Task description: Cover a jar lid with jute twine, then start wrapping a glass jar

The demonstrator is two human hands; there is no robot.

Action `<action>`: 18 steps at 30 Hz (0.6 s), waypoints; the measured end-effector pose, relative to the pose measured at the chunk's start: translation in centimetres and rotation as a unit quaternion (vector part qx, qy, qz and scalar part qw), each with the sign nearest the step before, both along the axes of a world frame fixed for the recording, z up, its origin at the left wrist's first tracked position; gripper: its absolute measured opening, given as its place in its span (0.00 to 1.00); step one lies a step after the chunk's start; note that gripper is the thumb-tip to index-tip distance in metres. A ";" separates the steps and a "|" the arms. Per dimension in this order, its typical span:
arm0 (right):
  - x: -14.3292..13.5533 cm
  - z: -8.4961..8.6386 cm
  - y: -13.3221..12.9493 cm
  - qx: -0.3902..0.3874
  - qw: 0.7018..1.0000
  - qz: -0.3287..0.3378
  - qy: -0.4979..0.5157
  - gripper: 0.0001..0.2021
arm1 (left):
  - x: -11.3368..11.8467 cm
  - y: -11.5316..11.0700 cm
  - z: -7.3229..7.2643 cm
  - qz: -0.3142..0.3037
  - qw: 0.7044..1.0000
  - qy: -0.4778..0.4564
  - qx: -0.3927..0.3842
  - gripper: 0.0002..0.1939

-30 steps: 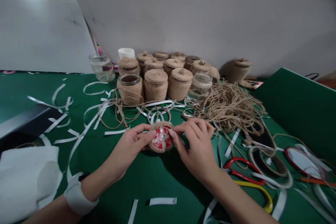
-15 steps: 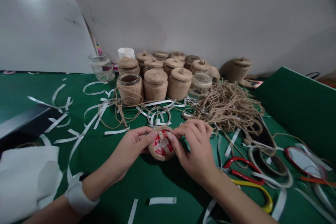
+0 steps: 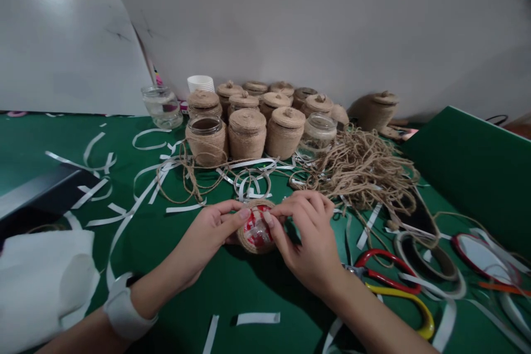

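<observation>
Between my hands is a round jar lid (image 3: 258, 230), its rim wrapped in twine and its red and clear inner face turned up toward me. My left hand (image 3: 218, 227) grips its left edge, thumb on top and fingers at the side. With thumb and forefinger, my right hand (image 3: 305, 238) presses at the upper right of the lid's inner face. What lies under those fingertips is too small to make out. Beyond the lid lie a ring of twine and white strips (image 3: 252, 182).
Behind stand several twine-wrapped jars (image 3: 248, 138), glass jars (image 3: 161, 109) and stacked white cups (image 3: 201, 83). A twine heap (image 3: 369, 168) lies right. Nearer are a tape roll (image 3: 450, 260) and red- and yellow-handled scissors (image 3: 388, 276). White cloth or paper (image 3: 37, 282) lies left.
The lid has turned slightly between my fingers, and the pale strips on its inner face sit differently. Both hands stay in nearly the same place.
</observation>
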State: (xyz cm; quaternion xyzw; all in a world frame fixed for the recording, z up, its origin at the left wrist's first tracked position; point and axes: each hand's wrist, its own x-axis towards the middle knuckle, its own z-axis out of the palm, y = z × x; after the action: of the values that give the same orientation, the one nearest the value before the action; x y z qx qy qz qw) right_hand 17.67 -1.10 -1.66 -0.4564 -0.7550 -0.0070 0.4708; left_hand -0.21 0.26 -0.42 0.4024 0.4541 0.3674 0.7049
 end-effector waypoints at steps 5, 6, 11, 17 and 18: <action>-0.1 -0.1 0.0 -0.008 1.000 -0.002 -0.001 0.03 | 0.0 -0.1 -0.1 -0.016 1.000 0.014 0.013 0.20; -0.1 -0.1 0.0 -0.008 1.000 0.000 0.000 0.04 | 0.1 -0.1 0.0 -0.018 1.000 0.018 0.016 0.20; -0.1 -0.3 0.1 -0.010 1.000 0.005 -0.003 0.04 | 0.4 -0.1 0.4 0.001 0.999 0.026 0.018 0.18; -0.1 -0.6 0.3 -0.020 0.999 -0.025 -0.016 0.05 | 0.3 -0.1 0.1 0.004 0.998 0.062 0.021 0.18; -0.1 -0.6 0.3 -0.021 0.999 -0.027 -0.017 0.05 | 0.2 -0.1 0.0 0.003 0.997 0.068 0.025 0.18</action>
State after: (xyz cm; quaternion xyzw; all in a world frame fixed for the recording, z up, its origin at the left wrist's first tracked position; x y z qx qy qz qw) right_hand 17.55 -0.76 -2.25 -0.4862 -0.7502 -0.0121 0.4480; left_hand 0.01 0.14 -0.44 0.4430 0.4930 0.3523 0.6607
